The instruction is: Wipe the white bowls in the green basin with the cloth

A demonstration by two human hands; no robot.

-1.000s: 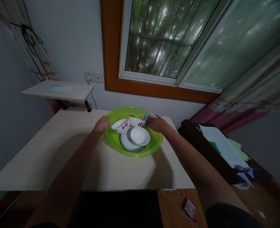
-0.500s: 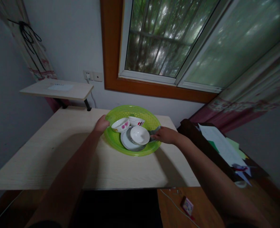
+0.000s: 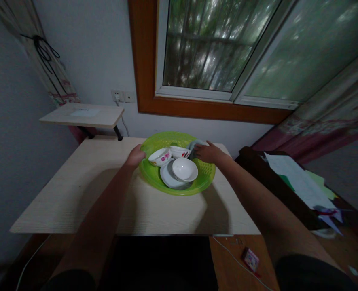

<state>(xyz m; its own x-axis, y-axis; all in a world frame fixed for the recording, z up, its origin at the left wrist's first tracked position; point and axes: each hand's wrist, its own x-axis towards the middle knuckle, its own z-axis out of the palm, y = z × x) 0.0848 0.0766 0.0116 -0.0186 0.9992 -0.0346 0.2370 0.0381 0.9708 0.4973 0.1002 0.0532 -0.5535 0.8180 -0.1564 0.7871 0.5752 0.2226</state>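
A green plastic basin rests on the desk in the head view. Inside it are a white plate, a white bowl sitting over the plate, a bowl with pink flowers tilted at the left, and another white bowl with red marks behind. My left hand is closed on the basin's left rim. At the far right inside of the basin, my right hand has its fingers on a grey cloth; part of the cloth is hidden by the fingers.
A pale wooden desk carries a raised shelf at back left, with a paper on it. The wall and window stand behind. At right is a dark brown piece of furniture with papers. A cable and small pink box lie on the floor.
My right hand has moved from the basin's right rim toward its far right side, taking the cloth along. My left hand stays on the left rim. The view has shifted slightly.
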